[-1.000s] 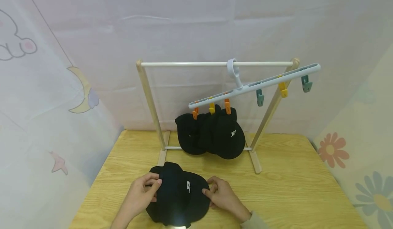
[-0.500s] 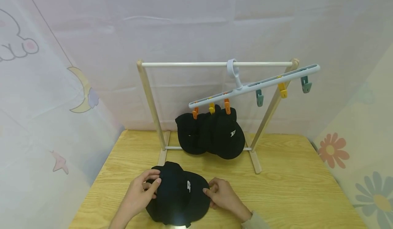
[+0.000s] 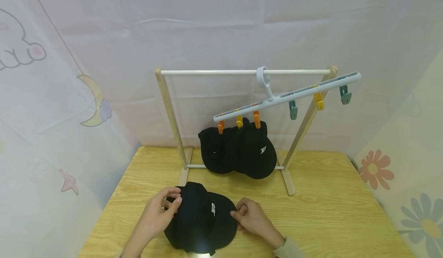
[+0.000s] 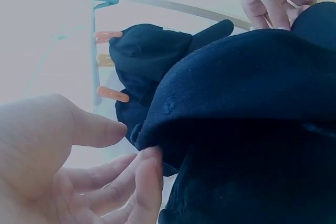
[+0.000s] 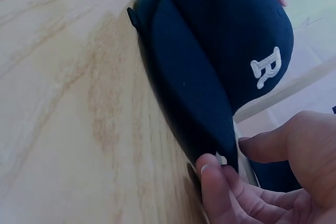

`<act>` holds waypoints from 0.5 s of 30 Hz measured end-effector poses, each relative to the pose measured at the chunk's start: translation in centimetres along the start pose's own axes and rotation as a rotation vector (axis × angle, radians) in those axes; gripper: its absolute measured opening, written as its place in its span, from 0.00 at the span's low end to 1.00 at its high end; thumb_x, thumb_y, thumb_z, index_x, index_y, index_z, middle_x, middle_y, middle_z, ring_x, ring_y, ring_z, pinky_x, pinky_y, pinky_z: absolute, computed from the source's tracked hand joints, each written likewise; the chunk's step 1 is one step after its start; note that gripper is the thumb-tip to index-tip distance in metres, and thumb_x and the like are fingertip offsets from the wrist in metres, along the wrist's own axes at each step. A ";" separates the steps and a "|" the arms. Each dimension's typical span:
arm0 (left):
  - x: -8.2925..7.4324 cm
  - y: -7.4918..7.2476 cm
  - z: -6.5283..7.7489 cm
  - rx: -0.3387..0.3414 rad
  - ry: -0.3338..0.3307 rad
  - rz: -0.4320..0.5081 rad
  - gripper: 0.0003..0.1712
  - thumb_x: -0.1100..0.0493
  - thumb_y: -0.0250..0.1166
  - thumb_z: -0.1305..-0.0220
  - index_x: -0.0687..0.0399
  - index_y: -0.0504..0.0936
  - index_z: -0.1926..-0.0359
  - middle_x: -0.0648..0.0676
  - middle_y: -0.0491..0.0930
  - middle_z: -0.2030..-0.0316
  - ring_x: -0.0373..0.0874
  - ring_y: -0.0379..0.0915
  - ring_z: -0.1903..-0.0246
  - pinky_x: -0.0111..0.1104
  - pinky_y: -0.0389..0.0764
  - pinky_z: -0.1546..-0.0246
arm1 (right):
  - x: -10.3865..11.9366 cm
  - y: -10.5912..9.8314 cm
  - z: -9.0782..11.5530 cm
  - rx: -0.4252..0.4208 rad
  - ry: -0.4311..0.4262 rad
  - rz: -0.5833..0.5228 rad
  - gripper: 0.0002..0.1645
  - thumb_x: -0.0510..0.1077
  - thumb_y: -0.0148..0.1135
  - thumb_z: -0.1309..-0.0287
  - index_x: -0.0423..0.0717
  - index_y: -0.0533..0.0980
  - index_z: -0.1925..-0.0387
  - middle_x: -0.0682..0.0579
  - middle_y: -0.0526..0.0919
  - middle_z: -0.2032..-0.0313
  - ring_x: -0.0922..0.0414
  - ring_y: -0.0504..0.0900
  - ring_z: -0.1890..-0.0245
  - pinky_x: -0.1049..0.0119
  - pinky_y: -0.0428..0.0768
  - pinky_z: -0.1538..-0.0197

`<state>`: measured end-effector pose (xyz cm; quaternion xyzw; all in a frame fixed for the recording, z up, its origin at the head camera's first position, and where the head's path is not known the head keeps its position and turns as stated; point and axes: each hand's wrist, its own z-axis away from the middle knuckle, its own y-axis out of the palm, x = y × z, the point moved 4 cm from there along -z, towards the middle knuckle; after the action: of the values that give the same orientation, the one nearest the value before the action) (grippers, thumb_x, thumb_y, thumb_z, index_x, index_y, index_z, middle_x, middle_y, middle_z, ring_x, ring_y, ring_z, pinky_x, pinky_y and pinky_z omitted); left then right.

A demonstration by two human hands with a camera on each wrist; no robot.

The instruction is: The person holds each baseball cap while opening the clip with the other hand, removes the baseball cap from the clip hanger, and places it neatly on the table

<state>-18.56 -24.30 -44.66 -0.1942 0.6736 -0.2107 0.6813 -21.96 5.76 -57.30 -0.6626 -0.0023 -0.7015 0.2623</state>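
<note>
A black baseball cap [image 3: 194, 219] with a white embroidered letter R lies on the table, its brim toward the right. My left hand [image 3: 160, 212] holds the cap's back edge. In the left wrist view, the left thumb [image 4: 102, 130] is at the outer side of the rim and the fingertips are at its inner side. At the front, my right hand [image 3: 252, 218] pinches the brim [image 5: 184, 82], thumb above and fingers underneath. The cap's crown stands up rounded; its inside is dark in the left wrist view.
Behind stands a rack [image 3: 207, 72] with wooden legs. A pale blue hanger [image 3: 304, 92] tilts down to the left on its bar. Black caps [image 3: 257, 154] hang from orange and yellow clips at its low end; teal and yellow clips [image 3: 318, 98] hang at the right. The table [image 3: 328, 204] is wooden.
Both hands stay at the cap with only slight shifts. The left hand has moved up a little along the back edge; the cap lies nearly in the same place.
</note>
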 end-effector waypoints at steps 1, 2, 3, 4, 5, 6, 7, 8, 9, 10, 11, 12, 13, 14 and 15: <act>-0.1 0.0 -0.1 -0.005 0.011 -0.017 0.14 0.60 0.68 0.24 0.50 0.85 0.41 0.53 0.84 0.51 0.38 0.81 0.68 0.31 0.82 0.68 | 0.1 -0.2 0.0 -0.004 -0.010 0.008 0.15 0.46 0.71 0.30 0.39 0.77 0.59 0.49 0.84 0.79 0.55 0.84 0.82 0.68 0.80 0.79; -0.2 -0.1 -0.1 -0.010 0.022 -0.029 0.14 0.60 0.68 0.24 0.50 0.85 0.41 0.52 0.84 0.51 0.37 0.80 0.68 0.31 0.81 0.68 | 0.2 -0.4 0.0 -0.006 -0.021 0.015 0.15 0.46 0.71 0.29 0.39 0.77 0.59 0.48 0.84 0.78 0.55 0.84 0.82 0.69 0.79 0.79; -0.3 -0.1 -0.2 -0.015 0.031 -0.038 0.14 0.60 0.68 0.24 0.49 0.85 0.41 0.51 0.85 0.51 0.37 0.80 0.67 0.30 0.80 0.67 | 0.3 -0.6 0.0 -0.012 -0.035 0.026 0.15 0.47 0.71 0.29 0.39 0.77 0.58 0.49 0.85 0.78 0.56 0.83 0.81 0.69 0.79 0.78; -0.4 -0.1 -0.3 -0.016 0.041 -0.041 0.14 0.60 0.68 0.24 0.49 0.85 0.41 0.51 0.85 0.51 0.37 0.79 0.66 0.30 0.80 0.66 | 0.5 -0.8 0.0 -0.020 -0.048 0.039 0.15 0.47 0.71 0.29 0.39 0.77 0.58 0.49 0.85 0.77 0.57 0.83 0.80 0.69 0.79 0.77; -0.5 -0.1 -0.4 -0.017 0.052 -0.038 0.14 0.59 0.69 0.24 0.49 0.85 0.42 0.51 0.85 0.50 0.38 0.79 0.65 0.30 0.80 0.66 | 0.8 -1.1 0.0 -0.029 -0.061 0.051 0.16 0.48 0.71 0.29 0.38 0.78 0.57 0.50 0.85 0.76 0.58 0.83 0.80 0.69 0.79 0.75; -0.6 -0.2 -0.5 -0.016 0.064 -0.036 0.13 0.59 0.69 0.24 0.49 0.85 0.42 0.50 0.86 0.49 0.38 0.79 0.63 0.30 0.81 0.65 | 1.1 -1.3 -0.1 -0.040 -0.074 0.064 0.16 0.48 0.71 0.29 0.38 0.79 0.57 0.51 0.86 0.74 0.60 0.82 0.78 0.69 0.79 0.74; -0.8 -0.2 -0.6 -0.013 0.075 -0.031 0.13 0.59 0.69 0.24 0.50 0.85 0.42 0.50 0.86 0.49 0.38 0.79 0.62 0.30 0.81 0.63 | 1.4 -1.6 -0.1 -0.050 -0.087 0.075 0.17 0.48 0.71 0.29 0.37 0.79 0.56 0.51 0.86 0.73 0.60 0.82 0.77 0.69 0.79 0.73; -0.9 -0.2 -0.7 -0.008 0.084 -0.027 0.13 0.59 0.69 0.24 0.50 0.85 0.42 0.49 0.86 0.49 0.38 0.79 0.61 0.30 0.82 0.62 | 1.7 -1.9 -0.1 -0.059 -0.095 0.078 0.18 0.48 0.71 0.29 0.36 0.79 0.55 0.52 0.86 0.72 0.61 0.82 0.76 0.69 0.79 0.71; -1.0 -0.1 -0.8 -0.002 0.092 -0.027 0.13 0.59 0.69 0.24 0.50 0.85 0.42 0.49 0.87 0.49 0.38 0.79 0.60 0.30 0.82 0.60 | 1.9 -2.1 -0.1 -0.065 -0.096 0.073 0.19 0.48 0.71 0.29 0.34 0.79 0.53 0.52 0.86 0.70 0.61 0.81 0.75 0.69 0.79 0.71; -1.1 -0.1 -0.9 0.004 0.103 -0.027 0.14 0.59 0.68 0.24 0.50 0.85 0.42 0.48 0.87 0.49 0.38 0.79 0.59 0.30 0.82 0.59 | 2.2 -2.4 0.0 -0.068 -0.097 0.064 0.19 0.47 0.71 0.29 0.33 0.80 0.53 0.51 0.86 0.69 0.60 0.82 0.74 0.68 0.80 0.70; -1.2 -0.1 -1.0 0.008 0.114 -0.030 0.14 0.59 0.68 0.24 0.51 0.85 0.41 0.48 0.87 0.50 0.38 0.79 0.58 0.30 0.82 0.58 | 2.5 -2.6 0.0 -0.069 -0.098 0.054 0.19 0.47 0.70 0.29 0.32 0.79 0.52 0.51 0.86 0.68 0.58 0.83 0.73 0.68 0.80 0.70; -1.4 0.0 -1.1 0.012 0.126 -0.033 0.14 0.60 0.68 0.25 0.51 0.84 0.41 0.47 0.87 0.51 0.38 0.80 0.57 0.30 0.82 0.57 | 2.7 -2.9 0.0 -0.073 -0.100 0.048 0.20 0.46 0.70 0.28 0.32 0.79 0.51 0.50 0.86 0.67 0.57 0.84 0.73 0.68 0.81 0.69; -1.5 0.0 -1.2 0.015 0.134 -0.038 0.14 0.61 0.68 0.25 0.51 0.84 0.41 0.47 0.87 0.51 0.38 0.80 0.57 0.31 0.82 0.57 | 3.0 -3.1 0.0 -0.072 -0.103 0.041 0.20 0.46 0.70 0.28 0.31 0.79 0.50 0.50 0.86 0.67 0.55 0.85 0.73 0.68 0.81 0.69; -1.6 0.0 -1.3 0.016 0.146 -0.043 0.15 0.61 0.69 0.25 0.51 0.84 0.41 0.47 0.87 0.52 0.38 0.80 0.57 0.31 0.82 0.56 | 3.2 -3.4 0.1 -0.076 -0.109 0.041 0.19 0.46 0.70 0.28 0.32 0.79 0.51 0.50 0.86 0.67 0.54 0.86 0.72 0.68 0.82 0.68; -1.8 0.1 -1.4 0.017 0.157 -0.050 0.15 0.61 0.69 0.25 0.51 0.84 0.40 0.47 0.87 0.52 0.37 0.81 0.56 0.31 0.82 0.56 | 3.5 -3.6 0.1 -0.079 -0.116 0.038 0.19 0.46 0.70 0.28 0.33 0.80 0.51 0.49 0.87 0.66 0.52 0.86 0.72 0.68 0.82 0.68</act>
<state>-19.97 -23.24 -43.24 -0.1881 0.7182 -0.2478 0.6225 -23.11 7.64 -52.78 -0.7119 0.0229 -0.6564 0.2485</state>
